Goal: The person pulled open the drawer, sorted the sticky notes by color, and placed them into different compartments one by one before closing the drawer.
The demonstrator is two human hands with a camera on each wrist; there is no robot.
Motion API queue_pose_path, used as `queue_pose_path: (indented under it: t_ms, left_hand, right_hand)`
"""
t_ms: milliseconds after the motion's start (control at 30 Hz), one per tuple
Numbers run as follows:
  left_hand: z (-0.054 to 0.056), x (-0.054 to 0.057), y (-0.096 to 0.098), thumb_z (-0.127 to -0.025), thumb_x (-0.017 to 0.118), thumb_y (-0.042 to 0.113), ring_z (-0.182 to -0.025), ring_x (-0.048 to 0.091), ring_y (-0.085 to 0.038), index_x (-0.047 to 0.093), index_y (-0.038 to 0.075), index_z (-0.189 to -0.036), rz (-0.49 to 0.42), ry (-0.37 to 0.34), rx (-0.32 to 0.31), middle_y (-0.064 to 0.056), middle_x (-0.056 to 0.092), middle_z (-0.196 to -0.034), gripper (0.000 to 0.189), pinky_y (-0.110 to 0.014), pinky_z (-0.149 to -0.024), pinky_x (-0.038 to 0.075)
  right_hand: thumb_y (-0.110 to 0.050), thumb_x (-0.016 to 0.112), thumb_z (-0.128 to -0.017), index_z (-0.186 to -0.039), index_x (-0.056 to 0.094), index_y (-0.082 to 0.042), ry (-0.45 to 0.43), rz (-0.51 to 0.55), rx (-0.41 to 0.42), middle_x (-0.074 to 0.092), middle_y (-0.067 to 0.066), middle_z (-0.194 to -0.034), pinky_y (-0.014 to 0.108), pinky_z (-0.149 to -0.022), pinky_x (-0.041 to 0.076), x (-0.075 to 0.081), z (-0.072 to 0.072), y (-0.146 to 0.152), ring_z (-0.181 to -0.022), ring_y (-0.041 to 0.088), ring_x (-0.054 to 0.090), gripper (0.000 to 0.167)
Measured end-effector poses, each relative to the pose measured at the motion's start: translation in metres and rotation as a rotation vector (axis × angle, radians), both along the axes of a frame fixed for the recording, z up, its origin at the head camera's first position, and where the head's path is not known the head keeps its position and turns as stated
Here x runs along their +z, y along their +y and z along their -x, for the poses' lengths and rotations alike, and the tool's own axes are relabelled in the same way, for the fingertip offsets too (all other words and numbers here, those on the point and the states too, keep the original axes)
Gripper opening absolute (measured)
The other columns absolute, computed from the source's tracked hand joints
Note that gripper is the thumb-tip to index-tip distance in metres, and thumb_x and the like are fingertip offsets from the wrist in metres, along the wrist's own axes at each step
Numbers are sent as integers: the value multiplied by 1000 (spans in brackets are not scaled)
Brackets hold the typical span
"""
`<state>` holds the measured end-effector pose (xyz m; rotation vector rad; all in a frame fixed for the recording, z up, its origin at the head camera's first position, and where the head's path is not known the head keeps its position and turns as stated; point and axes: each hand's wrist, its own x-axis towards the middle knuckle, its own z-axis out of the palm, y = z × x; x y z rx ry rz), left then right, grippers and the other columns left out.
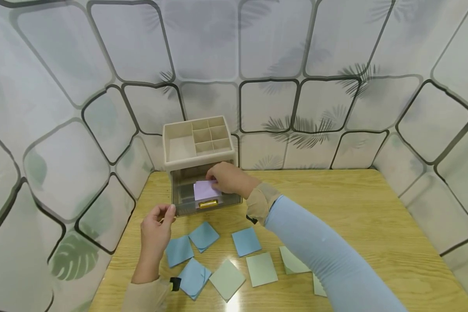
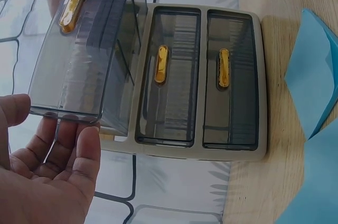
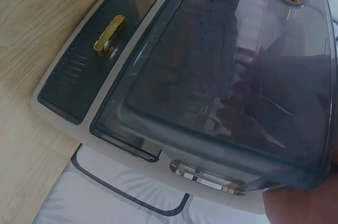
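Note:
An open smoky clear drawer (image 1: 187, 209) with a gold handle (image 1: 208, 203) sticks out of a cream desktop organizer (image 1: 199, 162). My left hand (image 1: 157, 225) holds the drawer's front left corner, the thumb (image 2: 15, 109) on its front face and the fingers (image 2: 66, 142) beneath. Reaching into the drawer from the right, my right hand (image 1: 230, 178) has bent fingers at the right edge of some lilac sticky notes (image 1: 203, 190) and pinches them there. Its fingertips are partly hidden; the right wrist view shows that hand only dimly through the drawer.
Blue sticky notes (image 1: 179, 251) and pale green ones (image 1: 262, 269) lie on the wooden table (image 1: 335, 195) in front. Below the open drawer are two closed drawers (image 2: 227, 108). The organizer's top has several compartments (image 1: 210, 135). Patterned cloth (image 1: 273, 43) encloses the back and sides.

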<state>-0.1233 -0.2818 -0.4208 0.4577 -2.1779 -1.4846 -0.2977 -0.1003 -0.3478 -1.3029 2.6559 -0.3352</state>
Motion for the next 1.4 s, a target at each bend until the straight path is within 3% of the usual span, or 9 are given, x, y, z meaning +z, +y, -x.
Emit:
queue_pose_path:
  t_ms: [167, 433, 833, 1067, 1167, 1300, 1400]
  left_hand:
    - [0, 1, 2, -106, 67, 18, -77, 62, 12, 71, -7, -107, 9, 1, 1, -10, 72, -92, 25, -8, -73, 54]
    - [0, 3, 0, -106, 67, 17, -75, 59, 11, 72, -6, -107, 85, 6, -14, -14, 74, -94, 23, -9, -69, 50]
    - [-1, 12, -12, -102, 72, 15, -84, 56, 19, 71, -4, -107, 201, 4, -40, -21, 74, -103, 19, -3, -73, 48]
    - [4, 26, -21, -100, 74, 14, -83, 55, 19, 74, -2, -105, 313, -8, -64, -20, 78, -99, 17, -3, -71, 46]
    - [7, 34, -24, -102, 71, 16, -85, 61, 9, 75, 0, -105, 372, -15, -58, -18, 79, -98, 16, -5, -70, 45]
    - [13, 44, -27, -103, 69, 15, -89, 74, -21, 74, 0, -105, 424, 9, -71, -18, 79, -97, 16, -6, -70, 45]
    - [20, 51, -31, -103, 69, 15, -94, 75, -36, 73, -2, -107, 464, 35, -88, -20, 78, -98, 18, -4, -71, 44]
  right_hand:
    - [-13, 68, -105, -126, 75, -6, -11, 18, 12, 77, 10, -126, 39, -103, 57, 1, -1, 4, -117, 25, 72, 23]
    - [-10, 61, -109, -129, 73, -5, 5, 138, 61, 74, 11, -128, 39, -106, 56, 6, -5, 23, -121, 26, 70, 24]
    - [-12, 65, -107, -114, 77, -5, 92, 331, 100, 77, 7, -108, 36, -89, 59, 5, -23, 51, -96, 20, 72, 15]
    - [-10, 69, -104, -105, 78, -6, 136, 424, 164, 76, 3, -97, 25, -77, 56, -2, -43, 64, -82, 13, 68, 9]
    - [-9, 69, -103, -103, 77, -7, 114, 448, 180, 76, 3, -94, 21, -74, 53, -8, -52, 68, -78, 10, 65, 8]
    - [-10, 69, -104, -103, 76, -8, 78, 468, 183, 75, 2, -90, 18, -70, 50, -16, -66, 71, -73, 8, 60, 8]
    - [-11, 68, -105, -104, 76, -8, 16, 471, 172, 74, 1, -89, 17, -69, 49, -23, -77, 72, -73, 6, 58, 8]
